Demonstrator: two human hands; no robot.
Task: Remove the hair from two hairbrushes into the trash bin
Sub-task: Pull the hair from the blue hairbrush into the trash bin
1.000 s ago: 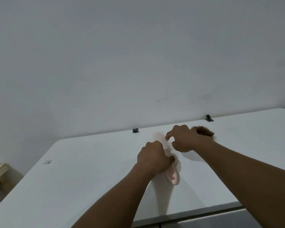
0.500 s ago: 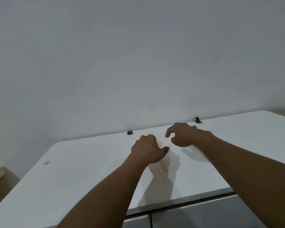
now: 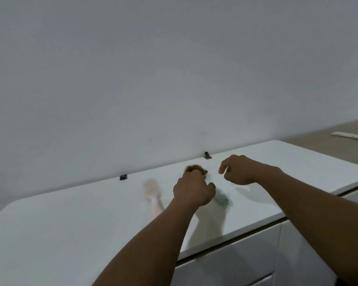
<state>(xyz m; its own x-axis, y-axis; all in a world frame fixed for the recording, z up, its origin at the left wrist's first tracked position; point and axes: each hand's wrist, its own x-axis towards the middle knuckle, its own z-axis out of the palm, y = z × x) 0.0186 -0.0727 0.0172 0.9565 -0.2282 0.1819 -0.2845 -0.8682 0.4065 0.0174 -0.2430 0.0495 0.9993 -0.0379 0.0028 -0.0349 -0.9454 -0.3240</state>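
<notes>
A pink hairbrush (image 3: pixel 152 193) lies flat on the white table (image 3: pixel 70 223), just left of my left forearm, with no hand on it. My left hand (image 3: pixel 192 188) grips a green hairbrush (image 3: pixel 221 198); its handle sticks out to the right of my fist. A brown clump of hair (image 3: pixel 196 169) shows above my knuckles at the brush's head. My right hand (image 3: pixel 238 170) hovers to the right of that clump with loosely curled fingers, index and thumb apart, holding nothing I can see. No trash bin is in view.
Two small black clips (image 3: pixel 123 177) (image 3: pixel 207 155) sit at the table's back edge against the grey wall. White drawer fronts (image 3: pixel 236 256) lie below the front edge. A long white object (image 3: pixel 349 137) rests on the floor at the far right.
My left hand has let go of the pink brush, which now lies on the table, and grips the green brush. My right hand has moved right, off the pink brush.
</notes>
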